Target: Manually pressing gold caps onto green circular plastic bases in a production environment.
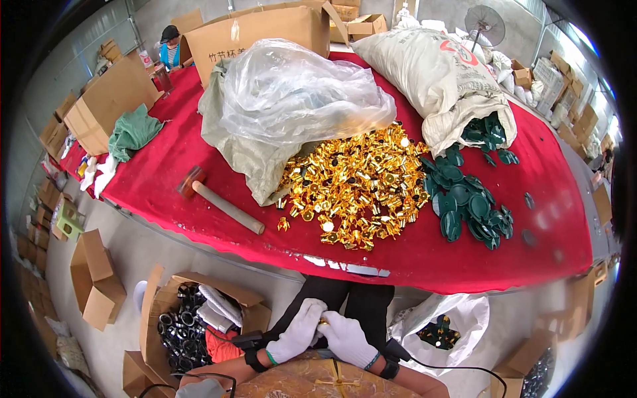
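Observation:
My left hand [300, 330] and my right hand [348, 338], both in white gloves, meet above my lap with fingers closed together. Between the fingertips shows a bit of a small gold-coloured part [324, 322]; the gloves hide most of it. Beyond them, on the red-covered table [159, 192], lies a heap of shiny gold parts [365, 189]. Right of that heap spread dark green oval pieces [470, 204], spilling from a white woven sack [424, 76]. A mallet [229, 209] with a wooden handle rests to the left of the gold heap.
A clear plastic bag [292, 93] covers part of a sack behind the heap. Below the table, a carton [151, 312] of black parts stands left of my legs, an open white sack [474, 312] with green-and-gold pieces right. Another person [170, 50] is at the far left.

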A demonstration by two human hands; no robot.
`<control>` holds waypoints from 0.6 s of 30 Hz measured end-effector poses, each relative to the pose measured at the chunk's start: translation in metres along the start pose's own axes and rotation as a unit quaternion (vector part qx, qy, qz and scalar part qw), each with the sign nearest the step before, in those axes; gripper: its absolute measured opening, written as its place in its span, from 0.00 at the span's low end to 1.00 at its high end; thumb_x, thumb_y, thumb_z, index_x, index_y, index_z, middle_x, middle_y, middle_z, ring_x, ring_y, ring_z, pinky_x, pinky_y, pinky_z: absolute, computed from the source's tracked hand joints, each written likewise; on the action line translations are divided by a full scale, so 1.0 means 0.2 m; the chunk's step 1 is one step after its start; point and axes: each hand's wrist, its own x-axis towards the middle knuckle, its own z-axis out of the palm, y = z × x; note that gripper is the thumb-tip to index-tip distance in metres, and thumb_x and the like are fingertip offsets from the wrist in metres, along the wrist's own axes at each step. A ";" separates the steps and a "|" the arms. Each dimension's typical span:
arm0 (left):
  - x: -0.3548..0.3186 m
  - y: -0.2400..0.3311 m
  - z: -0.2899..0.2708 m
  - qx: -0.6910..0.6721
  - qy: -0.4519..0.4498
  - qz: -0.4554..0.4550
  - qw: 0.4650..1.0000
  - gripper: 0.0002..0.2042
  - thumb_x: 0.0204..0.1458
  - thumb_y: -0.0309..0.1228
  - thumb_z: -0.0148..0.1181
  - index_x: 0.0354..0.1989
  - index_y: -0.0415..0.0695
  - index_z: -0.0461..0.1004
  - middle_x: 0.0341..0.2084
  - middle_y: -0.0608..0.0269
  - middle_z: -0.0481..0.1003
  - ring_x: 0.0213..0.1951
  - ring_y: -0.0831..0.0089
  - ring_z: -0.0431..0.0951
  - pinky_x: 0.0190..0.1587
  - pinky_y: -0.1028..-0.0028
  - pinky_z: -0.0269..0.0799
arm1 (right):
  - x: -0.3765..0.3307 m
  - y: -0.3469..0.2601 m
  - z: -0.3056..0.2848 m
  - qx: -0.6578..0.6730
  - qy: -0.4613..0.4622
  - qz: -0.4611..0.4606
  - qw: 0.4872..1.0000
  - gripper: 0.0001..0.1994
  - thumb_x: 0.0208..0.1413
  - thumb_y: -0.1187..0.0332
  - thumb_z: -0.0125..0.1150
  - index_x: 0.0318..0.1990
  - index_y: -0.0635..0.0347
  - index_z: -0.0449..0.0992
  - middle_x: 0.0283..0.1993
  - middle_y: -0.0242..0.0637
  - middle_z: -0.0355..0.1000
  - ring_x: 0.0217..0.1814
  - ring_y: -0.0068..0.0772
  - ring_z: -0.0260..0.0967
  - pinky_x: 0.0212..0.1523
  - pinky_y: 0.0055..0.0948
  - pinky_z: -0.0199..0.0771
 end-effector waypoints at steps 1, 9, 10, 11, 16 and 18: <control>0.00 0.01 0.02 0.125 0.032 0.111 0.985 0.12 0.71 0.35 0.50 0.54 0.39 0.68 0.39 0.55 0.72 0.32 0.65 0.77 0.36 0.68 0.76 | 0.01 0.00 0.00 0.075 0.025 -0.003 0.997 0.12 0.65 0.60 0.61 0.42 0.60 0.74 0.29 0.39 0.71 0.22 0.38 0.72 0.24 0.34 0.77; 0.14 0.06 -0.05 -0.028 0.008 0.026 0.999 0.19 0.73 0.48 0.42 0.55 0.45 0.67 0.36 0.65 0.71 0.26 0.79 0.70 0.26 0.75 0.68 | 0.19 -0.05 -0.13 0.332 -0.066 0.330 0.881 0.13 0.68 0.60 0.57 0.46 0.62 0.76 0.26 0.35 0.71 0.21 0.32 0.74 0.23 0.33 0.77; 0.16 0.10 -0.06 -0.138 -0.010 -0.023 0.990 0.23 0.74 0.55 0.39 0.55 0.47 0.68 0.36 0.66 0.72 0.25 0.80 0.69 0.23 0.77 0.64 | 0.21 -0.07 -0.16 0.214 -0.060 0.259 0.940 0.15 0.66 0.59 0.61 0.52 0.61 0.75 0.29 0.37 0.72 0.25 0.36 0.77 0.27 0.35 0.79; 0.19 0.12 -0.08 -0.199 -0.029 -0.054 0.978 0.28 0.71 0.62 0.36 0.54 0.50 0.69 0.35 0.67 0.74 0.24 0.80 0.69 0.20 0.79 0.59 | 0.22 -0.09 -0.19 0.080 -0.011 0.156 0.984 0.20 0.62 0.60 0.65 0.56 0.60 0.72 0.33 0.39 0.74 0.30 0.40 0.78 0.32 0.37 0.79; 0.20 0.23 -0.09 -0.314 -0.068 -0.159 0.933 0.30 0.70 0.65 0.35 0.51 0.51 0.72 0.33 0.68 0.75 0.25 0.80 0.72 0.20 0.80 0.60 | 0.23 -0.10 -0.24 -0.153 -0.029 -0.045 0.987 0.26 0.54 0.62 0.71 0.58 0.57 0.70 0.38 0.41 0.73 0.36 0.48 0.76 0.35 0.42 0.76; 0.19 0.22 -0.08 -0.309 -0.085 -0.175 0.931 0.31 0.69 0.66 0.35 0.50 0.51 0.72 0.33 0.68 0.75 0.25 0.80 0.72 0.20 0.80 0.60 | 0.21 -0.08 -0.20 -0.162 -0.026 -0.064 0.984 0.23 0.54 0.64 0.70 0.55 0.57 0.71 0.36 0.41 0.72 0.34 0.47 0.75 0.33 0.43 0.74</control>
